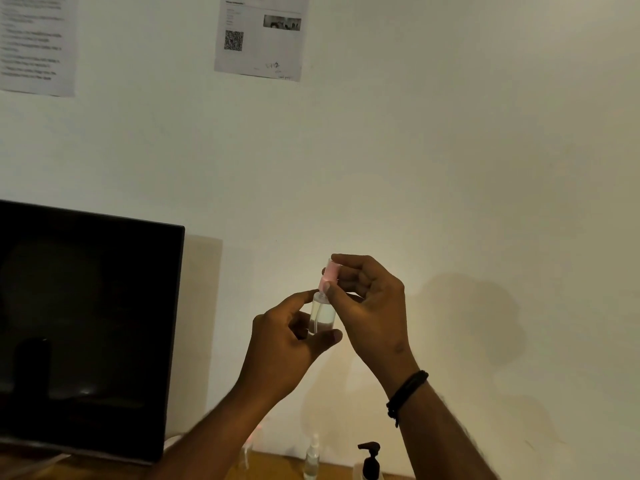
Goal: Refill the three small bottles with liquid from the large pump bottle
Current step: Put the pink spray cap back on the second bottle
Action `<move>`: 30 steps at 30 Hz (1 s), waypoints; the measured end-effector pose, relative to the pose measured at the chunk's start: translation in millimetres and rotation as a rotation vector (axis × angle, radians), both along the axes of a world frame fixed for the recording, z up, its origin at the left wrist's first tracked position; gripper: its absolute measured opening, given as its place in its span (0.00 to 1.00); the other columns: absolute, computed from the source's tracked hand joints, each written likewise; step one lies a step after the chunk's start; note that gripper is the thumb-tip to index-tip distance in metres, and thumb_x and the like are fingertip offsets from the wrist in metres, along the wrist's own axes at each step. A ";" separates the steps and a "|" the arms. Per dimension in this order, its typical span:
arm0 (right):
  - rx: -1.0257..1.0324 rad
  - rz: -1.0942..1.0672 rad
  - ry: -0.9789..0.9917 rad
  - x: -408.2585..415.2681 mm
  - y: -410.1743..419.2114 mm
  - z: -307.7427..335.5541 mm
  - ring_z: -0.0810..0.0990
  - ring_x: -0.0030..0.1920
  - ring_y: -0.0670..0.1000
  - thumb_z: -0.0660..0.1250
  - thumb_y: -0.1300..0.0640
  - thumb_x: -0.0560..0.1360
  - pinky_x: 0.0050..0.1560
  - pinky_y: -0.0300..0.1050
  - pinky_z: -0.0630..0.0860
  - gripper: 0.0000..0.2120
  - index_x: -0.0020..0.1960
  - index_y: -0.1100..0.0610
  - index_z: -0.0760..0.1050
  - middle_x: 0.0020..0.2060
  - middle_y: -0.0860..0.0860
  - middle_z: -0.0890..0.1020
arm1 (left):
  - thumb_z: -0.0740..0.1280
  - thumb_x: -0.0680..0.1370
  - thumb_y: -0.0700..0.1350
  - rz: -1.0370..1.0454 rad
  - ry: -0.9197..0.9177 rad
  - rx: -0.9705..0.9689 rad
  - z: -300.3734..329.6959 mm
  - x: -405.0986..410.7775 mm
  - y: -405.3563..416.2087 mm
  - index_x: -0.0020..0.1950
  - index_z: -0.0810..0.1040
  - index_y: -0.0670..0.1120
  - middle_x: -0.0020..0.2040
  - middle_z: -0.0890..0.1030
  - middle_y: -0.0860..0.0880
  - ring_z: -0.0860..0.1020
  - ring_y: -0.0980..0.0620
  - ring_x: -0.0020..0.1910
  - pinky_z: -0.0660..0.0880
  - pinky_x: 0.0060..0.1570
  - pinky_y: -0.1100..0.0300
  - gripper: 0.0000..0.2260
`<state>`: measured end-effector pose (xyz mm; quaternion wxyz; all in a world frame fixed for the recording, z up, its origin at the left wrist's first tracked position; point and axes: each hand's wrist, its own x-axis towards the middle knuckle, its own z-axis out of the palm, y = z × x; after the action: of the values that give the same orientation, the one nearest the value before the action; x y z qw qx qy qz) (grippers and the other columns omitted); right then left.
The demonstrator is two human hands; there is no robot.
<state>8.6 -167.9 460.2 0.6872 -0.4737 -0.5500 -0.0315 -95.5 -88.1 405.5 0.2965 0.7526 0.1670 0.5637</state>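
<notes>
I hold a small clear bottle (322, 315) up in front of the wall. My left hand (289, 341) grips its body between thumb and fingers. My right hand (369, 306) pinches its pink cap (329, 275) at the top. A little liquid shows in the bottle's lower part. Far below, on the wooden table, stand a second small clear bottle (311, 460) with a clear spray top and a third small bottle (247, 455), faint and partly hidden by my left forearm. The large pump bottle (370, 460) with a black pump head stands to their right, cut off by the frame's bottom edge.
A dark monitor (86, 327) fills the left side, close to my left arm. The pale wall (450, 168) behind carries two printed sheets, one with a QR code (261, 36). Only a thin strip of the wooden table (277, 469) shows at the bottom.
</notes>
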 end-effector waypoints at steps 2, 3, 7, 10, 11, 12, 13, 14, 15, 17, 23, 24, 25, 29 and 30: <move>-0.009 0.001 0.003 1.3 0.5 -0.4 0.87 0.45 0.45 0.77 0.64 0.75 0.47 0.39 0.84 0.15 0.54 0.47 0.81 0.43 0.43 0.87 | 0.72 0.64 0.64 0.000 0.000 -0.008 0.0 -0.2 -0.1 0.56 0.73 0.69 0.37 0.82 0.69 0.84 0.62 0.42 0.76 0.42 0.76 0.22; -0.011 0.001 0.003 2.1 0.2 -0.3 0.87 0.45 0.45 0.77 0.64 0.75 0.48 0.40 0.84 0.15 0.54 0.46 0.81 0.43 0.43 0.87 | 0.72 0.64 0.64 0.004 0.001 -0.009 0.0 0.0 0.1 0.57 0.73 0.68 0.37 0.82 0.68 0.83 0.62 0.42 0.75 0.41 0.77 0.22; -0.018 -0.010 -0.015 3.4 -0.7 0.9 0.86 0.46 0.44 0.77 0.63 0.74 0.48 0.38 0.84 0.17 0.54 0.43 0.80 0.45 0.45 0.87 | 0.72 0.64 0.64 0.009 0.008 -0.007 0.1 1.7 0.8 0.60 0.75 0.63 0.41 0.84 0.61 0.84 0.58 0.41 0.76 0.41 0.76 0.25; -0.030 -0.036 -0.034 3.5 -0.1 2.8 0.85 0.46 0.42 0.78 0.62 0.74 0.48 0.35 0.83 0.18 0.54 0.43 0.79 0.46 0.45 0.86 | 0.71 0.64 0.64 0.011 0.006 -0.006 0.8 3.6 0.0 0.61 0.75 0.60 0.43 0.85 0.58 0.85 0.55 0.41 0.75 0.42 0.76 0.27; -0.035 -0.042 -0.036 3.5 0.1 3.9 0.85 0.46 0.40 0.78 0.62 0.74 0.48 0.34 0.83 0.18 0.54 0.43 0.79 0.46 0.44 0.86 | 0.71 0.64 0.65 0.009 0.002 0.001 0.6 4.4 0.3 0.62 0.75 0.60 0.43 0.85 0.58 0.85 0.55 0.41 0.76 0.42 0.75 0.27; -0.038 -0.046 -0.038 3.8 0.7 4.8 0.84 0.46 0.40 0.79 0.61 0.74 0.47 0.33 0.82 0.18 0.54 0.42 0.78 0.46 0.43 0.85 | 0.71 0.64 0.66 0.005 -0.002 0.003 0.2 5.2 0.8 0.63 0.76 0.59 0.42 0.85 0.58 0.85 0.55 0.40 0.77 0.42 0.74 0.29; -0.041 -0.050 -0.040 4.1 1.0 5.5 0.84 0.45 0.39 0.79 0.60 0.73 0.46 0.32 0.82 0.18 0.54 0.41 0.78 0.45 0.43 0.85 | 0.71 0.64 0.67 0.002 -0.005 0.001 -0.3 5.9 1.5 0.64 0.78 0.58 0.42 0.86 0.57 0.85 0.56 0.40 0.78 0.43 0.73 0.30; -0.043 -0.054 -0.041 4.5 1.4 6.1 0.84 0.45 0.39 0.79 0.60 0.73 0.46 0.32 0.82 0.18 0.54 0.41 0.78 0.45 0.42 0.84 | 0.71 0.64 0.66 0.002 -0.006 -0.001 -0.7 6.5 2.4 0.65 0.79 0.56 0.42 0.86 0.57 0.85 0.56 0.41 0.79 0.43 0.72 0.31; -0.045 -0.056 -0.042 4.6 1.5 6.7 0.84 0.45 0.40 0.79 0.59 0.73 0.45 0.32 0.82 0.18 0.54 0.41 0.78 0.45 0.42 0.84 | 0.72 0.64 0.66 0.004 -0.003 -0.002 -0.9 6.8 3.1 0.65 0.79 0.55 0.42 0.86 0.56 0.85 0.56 0.41 0.79 0.44 0.71 0.32; -0.034 -0.056 -0.039 4.6 1.8 7.4 0.84 0.45 0.41 0.78 0.59 0.74 0.45 0.32 0.81 0.17 0.54 0.41 0.78 0.44 0.43 0.84 | 0.71 0.64 0.66 0.004 0.002 -0.001 -0.5 6.9 3.5 0.65 0.79 0.55 0.42 0.86 0.56 0.85 0.56 0.41 0.79 0.44 0.71 0.31; -0.004 -0.007 -0.001 4.9 2.9 10.4 0.87 0.47 0.44 0.75 0.64 0.77 0.48 0.37 0.83 0.16 0.50 0.42 0.80 0.44 0.42 0.87 | 0.72 0.64 0.66 0.015 0.014 -0.006 2.9 7.4 3.1 0.59 0.73 0.66 0.39 0.84 0.60 0.83 0.59 0.41 0.80 0.44 0.68 0.24; -0.006 -0.012 -0.002 5.5 3.3 10.9 0.87 0.46 0.44 0.75 0.64 0.77 0.48 0.38 0.84 0.16 0.50 0.43 0.80 0.43 0.42 0.87 | 0.71 0.64 0.66 0.014 0.012 -0.010 3.1 7.3 3.2 0.59 0.73 0.67 0.39 0.84 0.60 0.84 0.58 0.40 0.81 0.44 0.67 0.24; -0.013 -0.022 -0.006 5.5 3.2 11.4 0.87 0.46 0.44 0.76 0.64 0.76 0.49 0.38 0.84 0.15 0.50 0.44 0.81 0.43 0.42 0.87 | 0.71 0.64 0.67 0.010 0.009 -0.014 3.1 6.9 3.3 0.59 0.73 0.67 0.39 0.85 0.59 0.84 0.58 0.40 0.81 0.45 0.66 0.25; -0.031 -0.050 -0.015 2.8 0.4 13.3 0.85 0.41 0.41 0.78 0.64 0.73 0.43 0.33 0.81 0.15 0.52 0.47 0.82 0.43 0.42 0.84 | 0.71 0.64 0.67 -0.003 -0.002 -0.014 3.2 5.5 2.7 0.60 0.75 0.65 0.40 0.85 0.60 0.84 0.58 0.41 0.80 0.45 0.67 0.25; -0.037 -0.051 -0.010 2.3 -0.4 13.7 0.85 0.40 0.41 0.79 0.64 0.73 0.42 0.31 0.80 0.15 0.53 0.47 0.82 0.44 0.42 0.84 | 0.72 0.64 0.66 -0.006 -0.003 -0.015 3.3 5.4 2.5 0.59 0.75 0.66 0.40 0.85 0.59 0.84 0.57 0.41 0.81 0.45 0.65 0.25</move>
<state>10.9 -168.4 474.0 0.6745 -0.5000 -0.5416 -0.0415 -90.1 -85.6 408.8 0.3043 0.7500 0.1684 0.5627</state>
